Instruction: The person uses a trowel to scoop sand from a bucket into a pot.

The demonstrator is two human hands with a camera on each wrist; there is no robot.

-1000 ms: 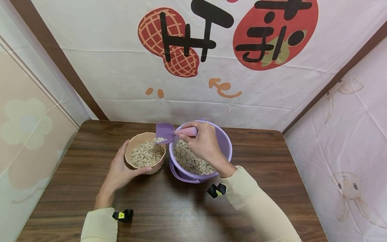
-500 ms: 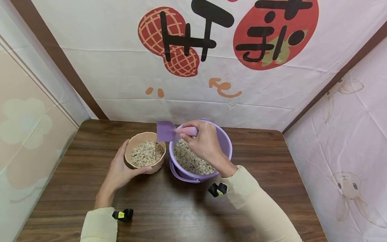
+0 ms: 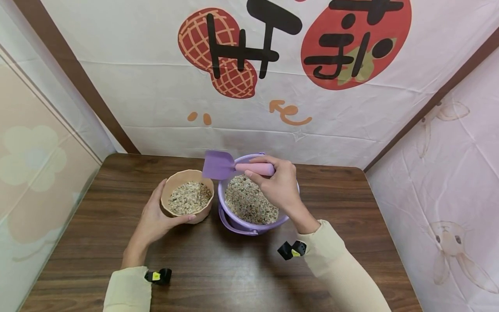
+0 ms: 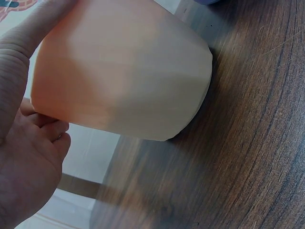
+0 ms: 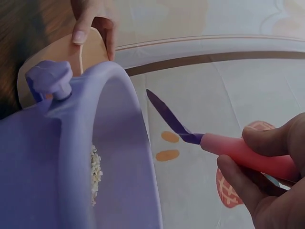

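Observation:
A toy shovel with a purple blade (image 3: 217, 165) and a pink handle (image 3: 253, 168) is gripped by my right hand (image 3: 283, 187). Its blade looks bare and hangs above the gap between bowl and bucket. Beneath the shovel stands a purple bucket (image 3: 270, 226), partly filled with oat-like flakes (image 3: 251, 203). To its left, a peach bowl (image 4: 124, 71) bears more flakes (image 3: 189, 198). My left hand (image 3: 155, 220) holds this bowl, thumb at the near rim and fingers round the left side. In the right wrist view, thumb and fingers close on the shovel's handle.
Bowl and bucket stand close together near the back of the dark wood table (image 3: 218, 268). The bucket's purple carrying handle (image 3: 234, 229) hangs at its front. A printed cloth wall (image 3: 156, 99) rises behind the table, with others at both sides.
Flakes falling from the shovel's blade into the bowl are gone. The shovel has risen and shifted right, back over the bucket. My left hand and the bowl stay put.

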